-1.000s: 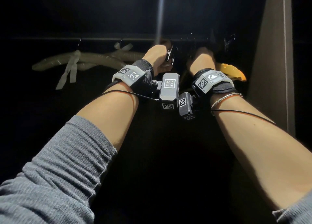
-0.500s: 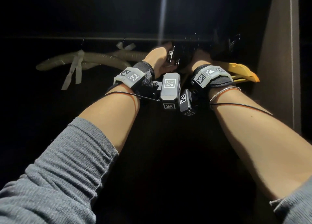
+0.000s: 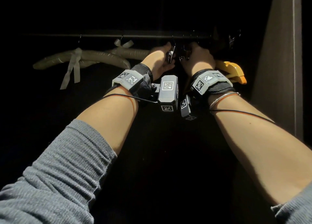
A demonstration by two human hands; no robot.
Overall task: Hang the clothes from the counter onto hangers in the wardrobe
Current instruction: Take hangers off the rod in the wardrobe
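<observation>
Both my arms reach up into the dark wardrobe, just under the rail (image 3: 135, 36). My left hand (image 3: 158, 60) grips a shiny metal clip (image 3: 170, 55) of a clip hanger, thumb pointing up. My right hand (image 3: 198, 58) curls its fingers round the hanger's other clip (image 3: 183, 55). Whatever dark garment hangs below them is lost in shadow. A yellow hanger (image 3: 234, 70) sticks out from behind my right wrist.
Two beige padded hangers (image 3: 84, 59) with ribbon bows hang on the rail to the left. More dark hooks and clips (image 3: 232, 39) crowd the rail's right end. The wardrobe's brown side panel (image 3: 278, 71) stands close on the right.
Both hands stay at the clips under the rail. The yellow hanger swung slightly right and back, and the view shifted a little.
</observation>
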